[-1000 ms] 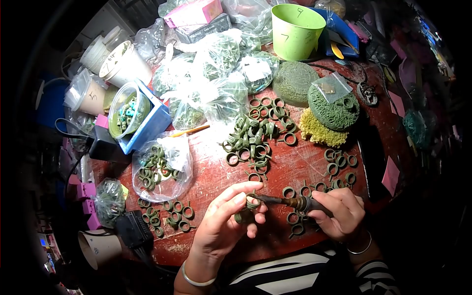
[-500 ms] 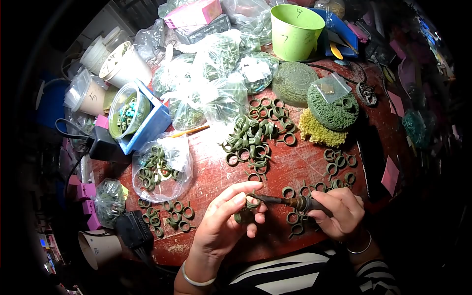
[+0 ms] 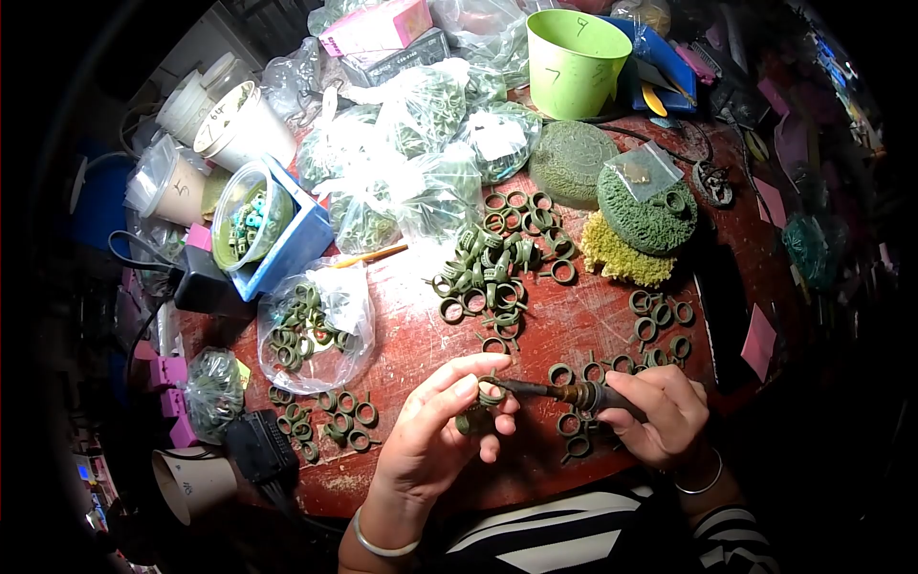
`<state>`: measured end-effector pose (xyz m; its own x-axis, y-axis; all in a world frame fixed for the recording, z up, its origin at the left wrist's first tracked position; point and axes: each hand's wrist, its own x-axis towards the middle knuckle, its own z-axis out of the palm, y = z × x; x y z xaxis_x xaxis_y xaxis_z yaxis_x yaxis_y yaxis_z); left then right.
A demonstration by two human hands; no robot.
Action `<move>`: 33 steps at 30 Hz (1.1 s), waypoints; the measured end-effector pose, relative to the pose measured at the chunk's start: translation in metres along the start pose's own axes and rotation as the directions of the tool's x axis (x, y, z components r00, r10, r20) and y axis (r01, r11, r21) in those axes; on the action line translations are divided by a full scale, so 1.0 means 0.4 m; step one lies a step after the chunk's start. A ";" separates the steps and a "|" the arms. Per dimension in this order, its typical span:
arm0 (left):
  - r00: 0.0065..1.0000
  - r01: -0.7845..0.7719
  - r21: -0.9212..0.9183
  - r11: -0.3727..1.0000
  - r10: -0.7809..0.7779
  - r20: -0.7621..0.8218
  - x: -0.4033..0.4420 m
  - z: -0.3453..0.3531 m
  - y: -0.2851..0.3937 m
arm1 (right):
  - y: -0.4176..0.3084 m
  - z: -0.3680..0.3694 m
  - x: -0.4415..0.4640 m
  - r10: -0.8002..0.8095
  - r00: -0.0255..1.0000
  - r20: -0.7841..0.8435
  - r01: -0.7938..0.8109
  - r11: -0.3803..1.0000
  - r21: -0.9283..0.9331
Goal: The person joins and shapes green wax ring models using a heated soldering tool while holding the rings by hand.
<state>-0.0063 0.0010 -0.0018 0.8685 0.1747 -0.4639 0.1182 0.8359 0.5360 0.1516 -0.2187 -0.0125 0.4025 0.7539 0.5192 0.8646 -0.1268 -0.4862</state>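
A lime-green bucket (image 3: 577, 72) marked with handwritten digits is set at the far side of the surface (image 3: 411, 316). A pink box (image 3: 378, 24) is stacked on a dark box (image 3: 397, 63).

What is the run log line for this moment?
left hand: holds green rings | right hand: grips dark tool | tool tip: at rings

The upper green ring (image 3: 491, 392), small and round, sits between the left fingers (image 3: 475, 365), the lower green ring (image 3: 469, 423) just beneath it; the pen-like tool (image 3: 618, 399), dark-handled with a slim shaft, slants across from the right fingers (image 3: 655, 386), tip at the upper green ring
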 end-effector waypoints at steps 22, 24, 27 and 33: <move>1.000 -0.023 0.029 0.999 0.024 -0.018 -0.002 0.006 -0.004 | 0.076 -0.115 -0.020 0.135 0.977 -0.163 -0.204 0.811 -0.548; 0.999 -0.033 0.051 0.998 0.034 -0.024 0.000 0.006 -0.005 | 0.068 -0.117 -0.022 0.109 0.981 -0.163 -0.182 0.817 -0.547; 0.999 -0.032 0.064 0.997 0.034 -0.039 -0.001 0.005 -0.005 | 0.024 -0.109 -0.017 0.223 0.957 -0.184 -0.263 0.935 -0.236; 0.999 -0.016 0.039 0.999 0.018 -0.048 -0.001 0.005 -0.001 | 0.002 -0.033 -0.001 0.002 0.997 -0.078 -0.006 0.998 -0.057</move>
<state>-0.0058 -0.0004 -0.0006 0.8463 0.2141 -0.4877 0.1233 0.8119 0.5706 0.1560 -0.2277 -0.0039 0.4263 0.7008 0.5720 0.8778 -0.1678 -0.4487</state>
